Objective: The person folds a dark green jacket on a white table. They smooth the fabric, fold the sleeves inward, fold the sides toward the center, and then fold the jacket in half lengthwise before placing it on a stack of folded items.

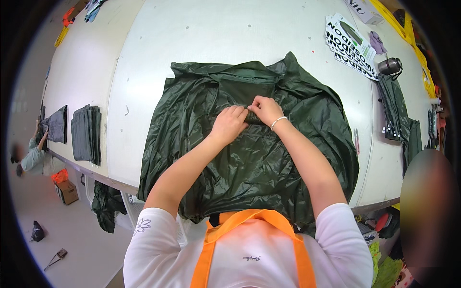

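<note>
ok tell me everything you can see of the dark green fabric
The dark green fabric looks thin and glossy, perhaps coated. It lies spread, heavily wrinkled, on the white table, its near part reaching past the edge. A smoother rectangular panel shows near its far side. Just below that, the left hand and right hand touch it.

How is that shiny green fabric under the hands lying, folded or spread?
Spread: the fabric lies wide and wrinkled across the white table, unlike the compact folded dark stack to its left.
</note>
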Action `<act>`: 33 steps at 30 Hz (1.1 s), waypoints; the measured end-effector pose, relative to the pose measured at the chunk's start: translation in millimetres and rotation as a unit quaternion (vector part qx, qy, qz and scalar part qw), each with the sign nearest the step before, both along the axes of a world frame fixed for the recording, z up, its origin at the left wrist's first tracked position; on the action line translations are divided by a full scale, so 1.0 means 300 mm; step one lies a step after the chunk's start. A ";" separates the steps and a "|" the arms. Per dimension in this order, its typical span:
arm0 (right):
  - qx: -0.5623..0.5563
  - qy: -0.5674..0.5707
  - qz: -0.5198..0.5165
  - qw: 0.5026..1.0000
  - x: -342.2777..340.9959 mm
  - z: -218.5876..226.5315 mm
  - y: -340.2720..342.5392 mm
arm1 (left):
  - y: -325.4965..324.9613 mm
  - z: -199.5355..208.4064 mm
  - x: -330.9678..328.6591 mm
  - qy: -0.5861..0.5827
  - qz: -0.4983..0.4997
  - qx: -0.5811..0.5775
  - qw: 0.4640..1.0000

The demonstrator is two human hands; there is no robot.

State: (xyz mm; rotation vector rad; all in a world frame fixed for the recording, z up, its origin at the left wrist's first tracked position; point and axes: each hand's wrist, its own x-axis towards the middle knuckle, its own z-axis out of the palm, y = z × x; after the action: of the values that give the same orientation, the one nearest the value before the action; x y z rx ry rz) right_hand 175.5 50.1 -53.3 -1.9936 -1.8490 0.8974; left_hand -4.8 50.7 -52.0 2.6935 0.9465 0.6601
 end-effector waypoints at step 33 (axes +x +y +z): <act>0.212 -0.206 0.051 0.954 -0.006 0.033 0.223 | 0.376 -0.040 0.088 0.035 0.165 -0.138 0.976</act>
State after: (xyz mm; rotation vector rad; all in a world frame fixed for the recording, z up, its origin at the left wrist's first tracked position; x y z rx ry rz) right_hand 173.8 117.0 -43.4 -1.9153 -2.1481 0.0725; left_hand 21.6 163.4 -64.1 2.3505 1.4078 0.4512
